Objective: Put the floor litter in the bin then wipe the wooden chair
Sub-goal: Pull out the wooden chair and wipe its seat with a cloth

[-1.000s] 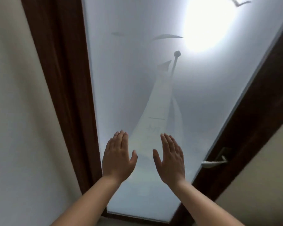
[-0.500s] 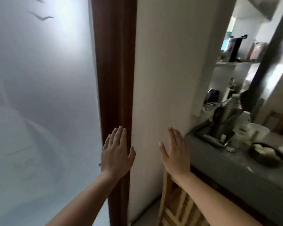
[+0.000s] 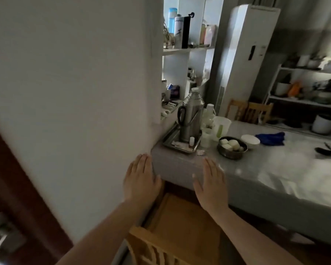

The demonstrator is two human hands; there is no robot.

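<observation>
A light wooden chair (image 3: 182,222) stands directly below my arms, its seat pushed under the table edge and its slatted back nearest me. My left hand (image 3: 140,178) is held flat in the air, fingers together, palm forward, empty, above the chair's left side by the wall corner. My right hand (image 3: 211,180) is also flat and empty, over the chair's right side in front of the table edge. A blue cloth (image 3: 270,138) lies on the table at the right. No floor litter or bin shows in view.
A white wall (image 3: 75,92) fills the left. The grey-covered table (image 3: 275,178) holds a metal tray (image 3: 180,144) with a steel thermos (image 3: 191,115), a bowl of food (image 3: 232,147) and a white bowl (image 3: 250,140). Two more wooden chairs (image 3: 250,111) and shelves (image 3: 304,88) stand behind.
The view has swung right and down from the frosted glass door to the wall, table and chair. Both hands stay raised, flat and empty.
</observation>
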